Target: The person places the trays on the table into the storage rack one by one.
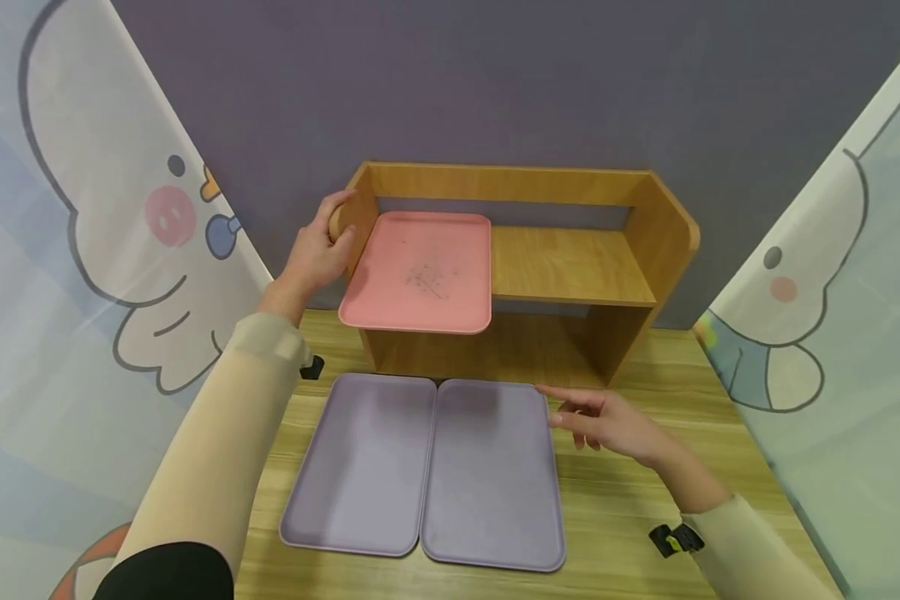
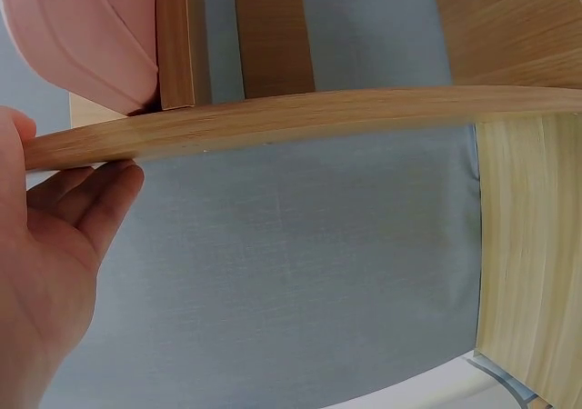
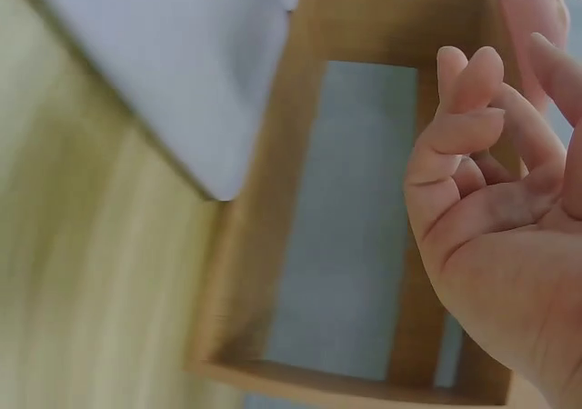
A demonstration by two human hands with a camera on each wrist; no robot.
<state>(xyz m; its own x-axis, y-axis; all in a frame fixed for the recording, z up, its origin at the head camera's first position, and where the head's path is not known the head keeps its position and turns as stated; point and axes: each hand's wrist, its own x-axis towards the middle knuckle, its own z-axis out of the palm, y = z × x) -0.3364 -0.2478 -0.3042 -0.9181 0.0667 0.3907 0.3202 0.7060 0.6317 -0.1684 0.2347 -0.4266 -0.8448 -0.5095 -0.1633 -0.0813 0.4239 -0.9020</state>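
In the head view a small wooden desk shelf (image 1: 570, 262) stands against the grey backdrop. My left hand (image 1: 318, 254) grips its left side panel; the left wrist view shows the thumb and fingers of this hand (image 2: 55, 245) on opposite faces of the panel's edge (image 2: 300, 118). A pink tray (image 1: 435, 275) lies on the upper board's left half, jutting past its front. My right hand (image 1: 607, 425), holding nothing, hovers by the far right corner of the right purple tray (image 1: 491, 475). Its index finger points left while the others bend loosely; whether the fingertip touches is unclear.
Another purple tray (image 1: 363, 467) lies beside the right one on the wood-grain table (image 1: 622, 517), both in front of the shelf. Printed cartoon curtains hang on the left (image 1: 120, 250) and right (image 1: 832, 292). The shelf's lower compartment (image 1: 517, 346) faces the trays.
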